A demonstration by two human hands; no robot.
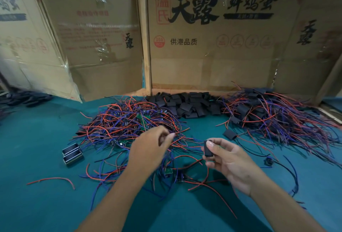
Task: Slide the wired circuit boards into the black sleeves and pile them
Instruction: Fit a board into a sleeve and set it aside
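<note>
At centre frame, the right hand (pixel 229 159) pinches a black sleeve (pixel 208 148) between thumb and fingers, above the green table (pixel 37 204). The left hand (pixel 149 148) reaches into the tangle of wired boards (pixel 127 120) at centre left, fingers curled; whether they grip a wire cannot be told. Loose sleeves (pixel 187 105) lie heaped behind, finished units (pixel 273 115) at right. Risk: interlocked red and blue leads may drag neighbouring boards out together.

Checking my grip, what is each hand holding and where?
Right hand pinches a black sleeve across its middle. Left hand curls over the wires; whether it grips any is unclear.
</note>
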